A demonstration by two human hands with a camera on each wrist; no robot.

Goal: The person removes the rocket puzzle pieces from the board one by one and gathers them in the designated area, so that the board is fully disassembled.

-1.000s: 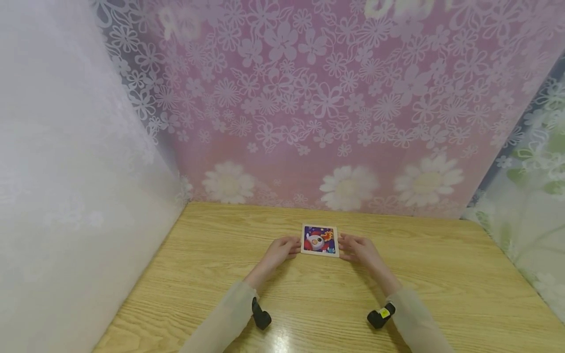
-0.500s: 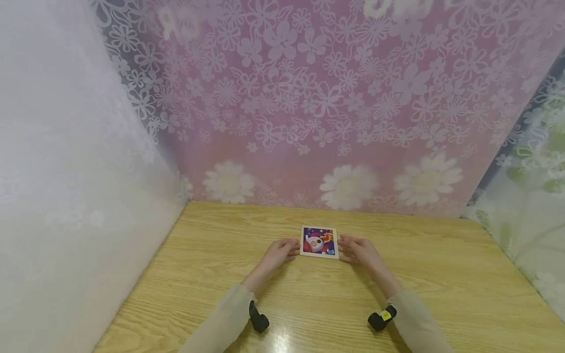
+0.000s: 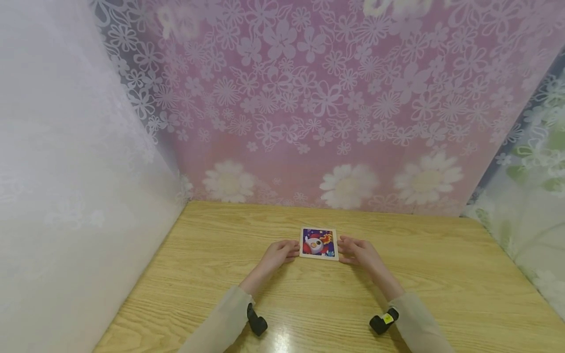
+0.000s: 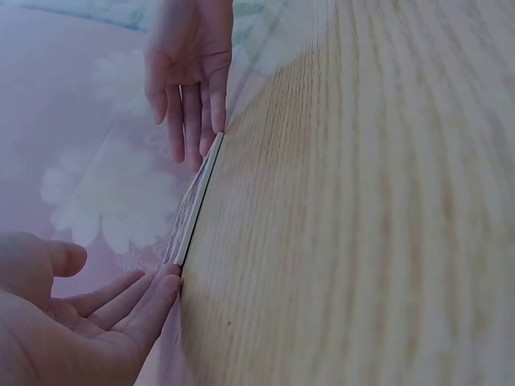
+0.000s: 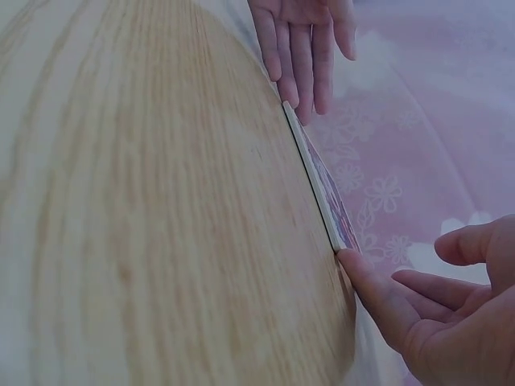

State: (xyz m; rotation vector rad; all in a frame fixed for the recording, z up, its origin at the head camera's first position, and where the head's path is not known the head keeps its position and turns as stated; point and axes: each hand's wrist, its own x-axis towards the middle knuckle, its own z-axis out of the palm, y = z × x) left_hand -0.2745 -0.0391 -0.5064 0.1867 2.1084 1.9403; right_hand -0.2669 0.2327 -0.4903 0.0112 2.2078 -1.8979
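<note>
A small square picture board (image 3: pixel 319 243) with a pale wooden border lies flat on the table. Its picture is a cartoon rocket with an orange flame on dark purple. On its left side my left hand (image 3: pixel 279 251) touches the edge with extended fingertips. My right hand (image 3: pixel 359 251) does the same at the right edge. In the left wrist view the board (image 4: pixel 197 205) appears edge-on, the fingers (image 4: pixel 153 310) straight and the thumb raised. The right wrist view shows the right fingers (image 5: pixel 382 301) straight against the board's (image 5: pixel 318 181) near corner.
The wood-grain table (image 3: pixel 247 220) runs back to a pink flowered backdrop (image 3: pixel 282 122). A whitish sheet (image 3: pixel 79 171) hangs along the left side, and a pale leafy one (image 3: pixel 538 196) along the right. Black wrist cameras (image 3: pixel 257 321) sit on both sleeves.
The board has slid slightly toward the person, with both hands staying at its sides and moving along with it. The fingers keep much the same pose.
</note>
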